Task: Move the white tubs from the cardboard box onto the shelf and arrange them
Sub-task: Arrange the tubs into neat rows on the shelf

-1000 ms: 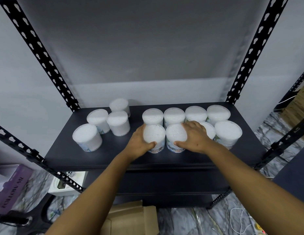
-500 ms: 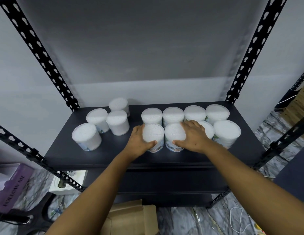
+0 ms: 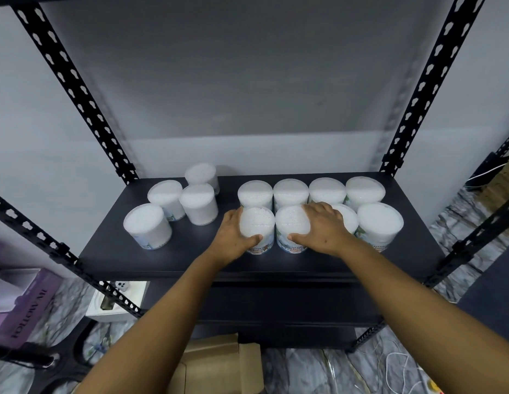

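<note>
On the black shelf (image 3: 191, 260), between slotted black uprights:

- Left hand (image 3: 233, 237): curled round the left flank of a front-row white tub (image 3: 257, 227), thumb laid across its near face, fingers behind; tub upright on the shelf.
- Right hand (image 3: 323, 228): spread over the neighbouring tub (image 3: 291, 224), thumb against its near side, fingers reaching past its lid; it also covers part of a third front tub (image 3: 347, 218) at its 3 o'clock.
- Gripped tubs: side by side, touching or nearly so.
- Front row, far right: one more tub (image 3: 379, 223), label partly seen.
- Back row (image 3: 310, 191): four tubs packed in a line, at 12 o'clock of the held pair.
- Loose group (image 3: 176, 203): four tubs at 10 o'clock of the left hand, unevenly spaced, the nearest standing apart.
- Cardboard box (image 3: 216, 365): on the floor below, at 6 o'clock, flaps up; contents hidden.
- Purple carton (image 3: 20, 302): floor level, at 8 o'clock.
</note>
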`<state>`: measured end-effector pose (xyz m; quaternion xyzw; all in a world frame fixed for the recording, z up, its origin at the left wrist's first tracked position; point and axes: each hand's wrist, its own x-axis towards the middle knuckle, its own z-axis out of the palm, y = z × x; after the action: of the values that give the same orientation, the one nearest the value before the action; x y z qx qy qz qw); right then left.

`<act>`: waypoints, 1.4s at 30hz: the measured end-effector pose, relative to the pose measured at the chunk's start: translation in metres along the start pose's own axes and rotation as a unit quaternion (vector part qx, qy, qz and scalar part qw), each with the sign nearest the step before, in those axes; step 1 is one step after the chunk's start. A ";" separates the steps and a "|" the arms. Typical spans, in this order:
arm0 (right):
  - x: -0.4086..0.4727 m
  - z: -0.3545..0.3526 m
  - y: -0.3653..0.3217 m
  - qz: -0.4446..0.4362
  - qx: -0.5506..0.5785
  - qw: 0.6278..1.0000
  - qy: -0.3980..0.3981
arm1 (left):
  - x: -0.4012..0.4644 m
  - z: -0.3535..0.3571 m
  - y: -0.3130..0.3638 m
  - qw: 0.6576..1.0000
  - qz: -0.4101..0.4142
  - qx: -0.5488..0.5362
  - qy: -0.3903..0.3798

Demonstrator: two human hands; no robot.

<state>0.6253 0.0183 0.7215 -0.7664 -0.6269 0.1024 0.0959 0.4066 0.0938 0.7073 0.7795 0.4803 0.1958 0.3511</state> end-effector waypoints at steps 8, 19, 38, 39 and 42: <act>-0.004 -0.005 0.008 -0.024 0.058 0.998 0.009 | -0.006 0.003 0.007 0.997 -0.006 0.070 0.011; -0.009 -0.015 0.007 -0.057 0.088 0.994 0.001 | -0.012 0.001 0.024 0.991 0.010 0.128 0.039; 0.077 0.019 -0.171 -0.119 0.073 0.990 -0.012 | -0.011 -0.129 -0.096 0.979 -0.026 0.169 0.107; 0.083 0.023 -0.182 -0.115 0.076 0.990 -0.011 | -0.009 -0.138 -0.108 0.976 -0.027 0.185 0.108; 0.101 0.035 -0.210 -0.090 0.082 0.992 -0.016 | -0.002 -0.163 -0.136 0.967 -0.025 0.225 0.115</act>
<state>0.4375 0.1595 0.7421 -0.6944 -0.6846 0.1567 0.1567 0.2181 0.1901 0.7175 0.7988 0.5682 0.1617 0.1137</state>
